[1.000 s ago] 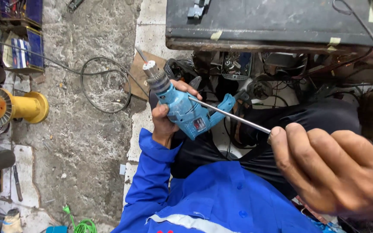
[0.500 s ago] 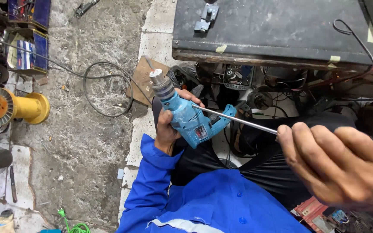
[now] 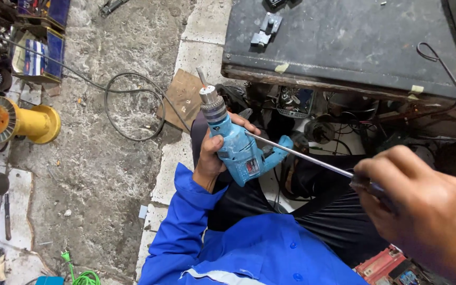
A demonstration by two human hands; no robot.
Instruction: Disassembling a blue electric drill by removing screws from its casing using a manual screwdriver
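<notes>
I see the left hand (image 3: 215,153) wrapped around the body of a blue electric drill (image 3: 237,149), fingers curled over the top of the housing and thumb on the near side, wrist bent and coming out of a blue sleeve (image 3: 186,221). The drill is held above the lap, tilted, with its metal chuck (image 3: 211,104) pointing up and away toward the floor and its handle angled toward the right. The right hand (image 3: 423,211) sits large and close to the camera at the lower right, closed in a fist-like grip on the handle end of a long screwdriver (image 3: 304,157); the handle itself is mostly covered by the fingers, so I cannot make out its shape. The thin steel shaft runs up and left from that hand, its tip meeting the drill's body just behind the left fingers; whether it is seated in a screw I cannot tell at this angle. Below the hands are dark trousers (image 3: 302,211) and a blue jacket. The floor (image 3: 106,169) is rough grey concrete with a loop of black cable (image 3: 127,105) lying on it, a scrap of brown cardboard (image 3: 183,97) just beside the drill's chuck, and a yellow spool (image 3: 19,120) at the left. A dark worn workbench (image 3: 344,42) crosses the top of the view, with tangled wires and parts under its edge.
</notes>
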